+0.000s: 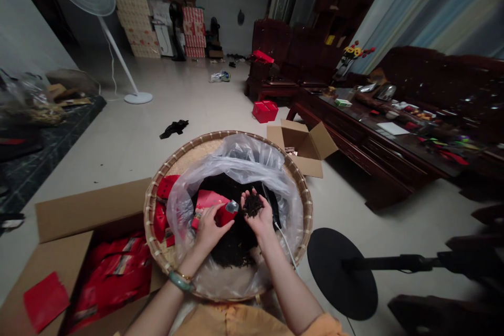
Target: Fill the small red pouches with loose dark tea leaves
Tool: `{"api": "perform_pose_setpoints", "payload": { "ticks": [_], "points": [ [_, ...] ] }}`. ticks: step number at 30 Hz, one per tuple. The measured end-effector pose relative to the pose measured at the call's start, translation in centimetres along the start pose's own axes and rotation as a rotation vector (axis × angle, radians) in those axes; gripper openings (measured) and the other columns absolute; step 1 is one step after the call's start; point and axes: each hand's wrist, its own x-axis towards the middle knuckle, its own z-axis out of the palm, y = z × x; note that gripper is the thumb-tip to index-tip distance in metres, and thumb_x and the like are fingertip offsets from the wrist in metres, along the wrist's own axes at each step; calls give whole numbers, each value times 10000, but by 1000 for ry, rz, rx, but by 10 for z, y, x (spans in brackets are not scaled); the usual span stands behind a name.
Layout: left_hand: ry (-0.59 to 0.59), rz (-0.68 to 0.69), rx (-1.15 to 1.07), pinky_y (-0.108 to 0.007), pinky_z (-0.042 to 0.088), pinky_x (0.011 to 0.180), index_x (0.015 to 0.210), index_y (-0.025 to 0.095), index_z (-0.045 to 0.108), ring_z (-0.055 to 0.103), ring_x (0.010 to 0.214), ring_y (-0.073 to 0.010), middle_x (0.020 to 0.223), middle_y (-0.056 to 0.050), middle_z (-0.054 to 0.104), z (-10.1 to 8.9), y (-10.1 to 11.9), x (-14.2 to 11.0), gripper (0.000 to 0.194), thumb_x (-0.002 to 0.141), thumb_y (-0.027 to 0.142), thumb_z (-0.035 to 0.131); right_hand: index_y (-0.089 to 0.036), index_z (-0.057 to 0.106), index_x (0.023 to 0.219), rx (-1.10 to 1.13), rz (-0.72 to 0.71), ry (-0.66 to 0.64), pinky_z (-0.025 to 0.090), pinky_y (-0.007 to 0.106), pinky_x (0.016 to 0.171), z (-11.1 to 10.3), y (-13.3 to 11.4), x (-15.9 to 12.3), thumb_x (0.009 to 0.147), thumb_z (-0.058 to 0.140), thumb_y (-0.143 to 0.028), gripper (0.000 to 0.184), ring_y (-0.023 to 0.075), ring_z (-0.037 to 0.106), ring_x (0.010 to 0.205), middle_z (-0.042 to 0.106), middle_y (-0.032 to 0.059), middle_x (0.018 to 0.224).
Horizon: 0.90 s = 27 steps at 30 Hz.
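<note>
My left hand [210, 228] is closed round a small red packet [227, 214], whose silvery top end faces my other hand. Palm up and cupped, my right hand [263, 220] holds a small heap of loose dark tea leaves [252, 204]. Both hands are over a clear plastic bag [236, 160], spread wide inside a round bamboo basket [308, 210]. More dark leaves [232, 258] lie in the bag below my hands. A pink-red sheet or packet [210, 198] rests behind my left fingers, and red packets [160, 220] lie along the basket's left side.
Left of the basket, an open carton [59, 252] holds many red packets [114, 273]. Another open carton [301, 144] and a red box [265, 111] stand beyond it. A black round stand base [342, 273] is at right, near a dark wooden table [370, 152]. A white fan [138, 97] stands farther back.
</note>
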Motion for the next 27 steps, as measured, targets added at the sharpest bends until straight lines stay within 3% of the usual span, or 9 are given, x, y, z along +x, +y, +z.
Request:
{"api": "perform_pose_setpoints", "payload": {
  "ticks": [6,12,17,23,27],
  "points": [
    [-9,73,3,-419,473,822,1064,213,576,582,924,-259,996,-79,642,1,15,-1,460,643,330,720,-207,621,824,-58,-112,-1,472,422,902,28,-9,-11,817,441,-347,228,184,639,931,695,48,865],
    [5,72,-18,-460,460,854,1081,200,552,561,961,-281,1014,-89,628,11,31,2,490,630,289,721,-204,638,825,-155,-297,-81,458,396,906,50,-1,-22,828,431,-435,311,188,651,872,701,32,827],
    [4,57,-38,-453,462,853,1091,201,544,558,969,-282,1027,-89,623,17,32,3,511,616,268,722,-179,671,816,-273,-404,-145,418,384,946,55,1,-28,856,397,-447,386,189,642,863,704,42,821],
    [15,23,-46,-433,477,817,1077,201,548,574,925,-271,989,-84,622,20,28,1,511,605,268,733,-161,691,827,-490,-467,-128,419,357,914,52,1,-30,854,412,-493,434,195,635,863,707,53,839],
    [25,-2,-58,-435,482,810,1081,199,543,578,923,-272,982,-84,613,23,25,0,530,600,287,747,-170,690,869,-594,-457,-184,417,350,911,52,3,-34,851,409,-538,463,194,622,897,701,58,904]
  ]
}}
